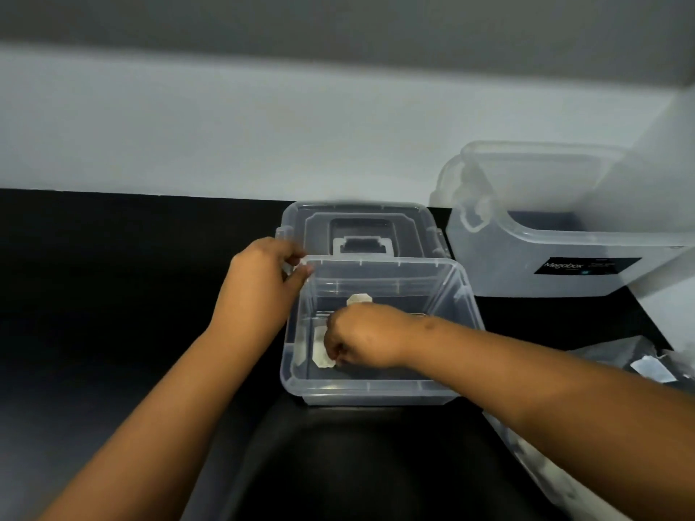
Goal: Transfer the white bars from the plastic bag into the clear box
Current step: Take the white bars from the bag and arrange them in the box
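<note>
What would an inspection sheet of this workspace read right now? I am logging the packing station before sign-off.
Surface: black table, dark and bare on the left.
Job's things: clear box open, white bars inside; plastic bag at the right edge.
Clutter: lid lying behind the box; large bin at the back right, labelled Megabox.
Grippers: left hand grips the box's far left corner; right hand reaches inside and pinches a bar.
Cables: nothing seen.
Surroundings: pale wall behind the table.
</note>
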A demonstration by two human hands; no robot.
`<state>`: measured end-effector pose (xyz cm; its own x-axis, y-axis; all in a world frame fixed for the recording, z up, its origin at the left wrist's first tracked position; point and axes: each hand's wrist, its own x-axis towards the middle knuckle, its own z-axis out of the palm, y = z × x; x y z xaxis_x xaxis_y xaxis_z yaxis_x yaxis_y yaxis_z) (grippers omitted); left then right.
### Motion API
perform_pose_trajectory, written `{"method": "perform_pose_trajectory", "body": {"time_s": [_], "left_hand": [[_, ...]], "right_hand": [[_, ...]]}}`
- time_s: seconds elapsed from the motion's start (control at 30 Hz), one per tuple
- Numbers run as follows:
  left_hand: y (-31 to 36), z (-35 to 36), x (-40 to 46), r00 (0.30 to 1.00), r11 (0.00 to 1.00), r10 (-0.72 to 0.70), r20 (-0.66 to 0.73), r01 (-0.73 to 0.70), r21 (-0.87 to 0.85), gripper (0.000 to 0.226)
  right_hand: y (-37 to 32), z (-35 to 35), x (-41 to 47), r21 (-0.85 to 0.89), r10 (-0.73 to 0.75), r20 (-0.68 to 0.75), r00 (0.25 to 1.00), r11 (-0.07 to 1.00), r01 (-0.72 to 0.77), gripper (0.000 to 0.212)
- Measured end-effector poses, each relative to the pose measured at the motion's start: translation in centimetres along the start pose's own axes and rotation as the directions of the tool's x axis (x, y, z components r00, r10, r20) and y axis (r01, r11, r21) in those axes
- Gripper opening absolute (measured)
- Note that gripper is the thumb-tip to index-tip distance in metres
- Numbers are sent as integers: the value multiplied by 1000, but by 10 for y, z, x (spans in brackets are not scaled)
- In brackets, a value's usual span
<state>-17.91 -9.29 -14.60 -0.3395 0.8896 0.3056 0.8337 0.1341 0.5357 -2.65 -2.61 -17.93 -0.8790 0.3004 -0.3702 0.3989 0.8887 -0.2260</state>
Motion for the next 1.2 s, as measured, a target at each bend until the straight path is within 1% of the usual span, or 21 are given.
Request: {"method": "perform_pose_trajectory", "body": {"time_s": [0.07,0.2,0.3,0.4,0.47,0.53,0.6,0.67,0.73,0.8,0.9,0.97,1.07,1.2], "left_hand": [[-13,5,-4,997,995,-78,17,79,-65,26],[-24,10,-8,978,945,-192,85,208,-254,24],[-27,11,-8,970,908,-218,107,242,-343,23],[-29,14,-8,968,889,-221,115,249,-384,23],[-30,14,-8,967,883,-224,118,252,-395,25],[-31,14,-8,966,880,-225,127,257,-399,25],[-30,14,-8,964,875,-230,136,266,-405,25],[-30,14,-7,962,871,-235,138,271,-409,26],[-30,15,-8,961,867,-241,137,277,-415,27],[-30,15,-9,962,865,-239,134,274,-421,26],[-30,14,-10,964,869,-230,131,264,-418,27],[-30,13,-10,964,871,-229,135,265,-415,27],[-29,13,-10,965,869,-230,129,263,-418,26],[-29,13,-11,962,862,-237,132,271,-428,26]], "right_hand": [[-3,9,16,-63,-26,58,998,998,30,14],[2,18,33,-109,-52,81,995,992,61,17],[5,19,36,-138,-80,87,993,986,92,20],[4,19,36,-191,-115,81,990,973,129,16],[5,17,33,-192,-117,65,991,973,127,15],[7,13,28,-130,-82,5,997,988,82,12],[9,6,24,-2,-8,-92,996,1000,8,13],[11,0,21,152,88,-185,979,987,-60,15],[13,-3,22,263,185,-217,958,957,-125,16],[13,-2,26,303,260,-206,943,934,-191,17],[10,-1,33,239,324,-259,910,934,-265,17],[8,-2,33,123,299,-319,899,954,-273,16],[7,-1,32,-32,219,-359,907,969,-246,12],[12,2,34,-97,216,-354,910,959,-265,10]]}}
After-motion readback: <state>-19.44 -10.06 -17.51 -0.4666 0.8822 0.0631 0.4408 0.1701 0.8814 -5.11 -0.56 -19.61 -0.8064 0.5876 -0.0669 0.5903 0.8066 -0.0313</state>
